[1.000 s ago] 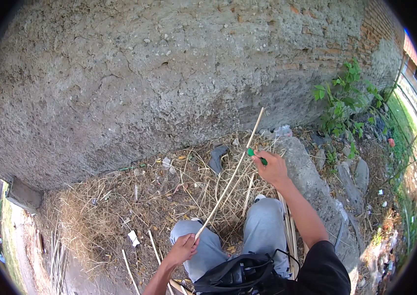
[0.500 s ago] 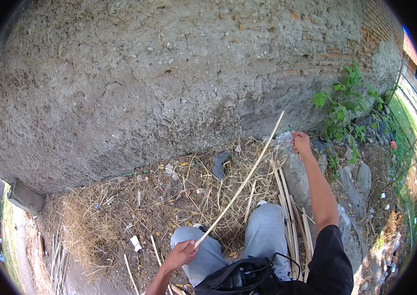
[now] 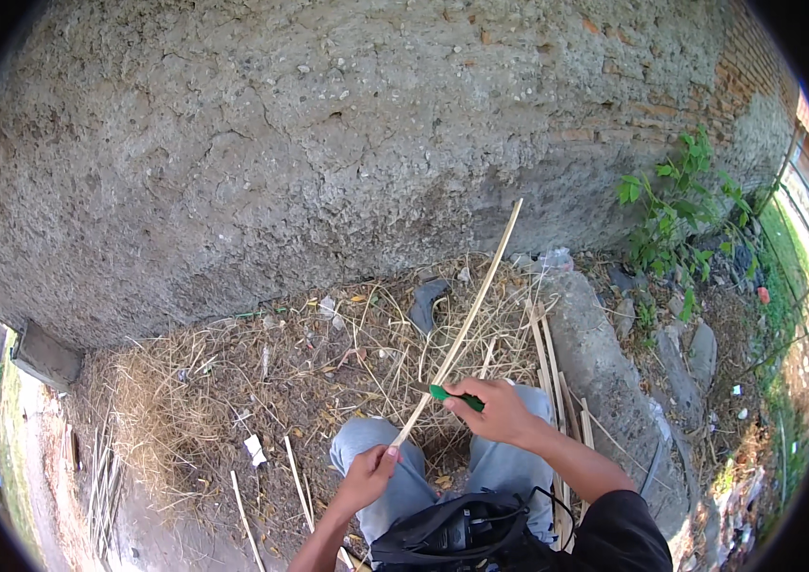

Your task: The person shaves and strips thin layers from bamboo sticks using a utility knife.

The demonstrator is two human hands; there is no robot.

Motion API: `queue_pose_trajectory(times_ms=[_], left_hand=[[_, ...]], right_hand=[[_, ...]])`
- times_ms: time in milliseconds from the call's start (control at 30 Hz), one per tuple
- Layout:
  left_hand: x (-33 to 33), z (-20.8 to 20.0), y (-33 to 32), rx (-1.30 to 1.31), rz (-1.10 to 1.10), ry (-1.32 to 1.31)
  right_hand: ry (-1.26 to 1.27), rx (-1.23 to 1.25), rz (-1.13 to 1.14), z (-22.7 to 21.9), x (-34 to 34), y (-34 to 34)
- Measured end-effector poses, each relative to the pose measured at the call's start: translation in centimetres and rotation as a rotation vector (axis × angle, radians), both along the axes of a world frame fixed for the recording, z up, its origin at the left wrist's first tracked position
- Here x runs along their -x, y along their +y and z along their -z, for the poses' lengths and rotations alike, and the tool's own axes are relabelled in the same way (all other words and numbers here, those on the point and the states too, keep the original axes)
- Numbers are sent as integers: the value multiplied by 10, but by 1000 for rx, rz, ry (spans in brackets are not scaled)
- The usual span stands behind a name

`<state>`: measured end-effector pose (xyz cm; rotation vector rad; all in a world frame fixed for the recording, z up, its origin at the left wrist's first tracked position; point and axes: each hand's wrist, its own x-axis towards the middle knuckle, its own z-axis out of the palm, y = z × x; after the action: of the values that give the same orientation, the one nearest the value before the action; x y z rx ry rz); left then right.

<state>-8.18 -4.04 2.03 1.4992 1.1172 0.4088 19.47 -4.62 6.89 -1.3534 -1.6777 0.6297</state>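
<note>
A long, pale bamboo strip (image 3: pixel 481 303) slants up and away from my lap toward the wall. My left hand (image 3: pixel 367 477) grips its near end above my left knee. Closed around the green handle of a knife (image 3: pixel 441 392), my right hand (image 3: pixel 494 412) is over my right knee. The short dark blade meets or overlaps the strip a little way beyond my left hand; whether it cuts into the strip I cannot tell. The far end of the strip points freely at the foot of the wall.
A rough grey wall (image 3: pixel 328 172) rises in front. Dry shavings (image 3: pixel 156 410) litter the ground. More strips (image 3: pixel 549 357) lie by my right leg, beside a concrete ledge (image 3: pixel 587 334). A dark scrap (image 3: pixel 428 305) lies ahead. A leafy plant (image 3: pixel 676 205) grows at right.
My right hand has come back from far out by the wall to the strip near my left hand, bringing the knife with it. The strip's far end has swung slightly left.
</note>
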Motion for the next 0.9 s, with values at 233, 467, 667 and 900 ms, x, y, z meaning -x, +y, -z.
queue_pose_trajectory(times_ms=[233,467,667,900], left_hand=[[-9,-12,9,166,-56,-95],[-7,-8,14,280,3,-55],[-4,5,5,105,41,-5],[13,-4,-1,-37,209,262]], right_hand=[[-250,-48,-59,23,31,-19],[-340,-126,4,25,38,-24],[-420,-231,205,29,22,-13],[-289,-177,561,23,-92,50]])
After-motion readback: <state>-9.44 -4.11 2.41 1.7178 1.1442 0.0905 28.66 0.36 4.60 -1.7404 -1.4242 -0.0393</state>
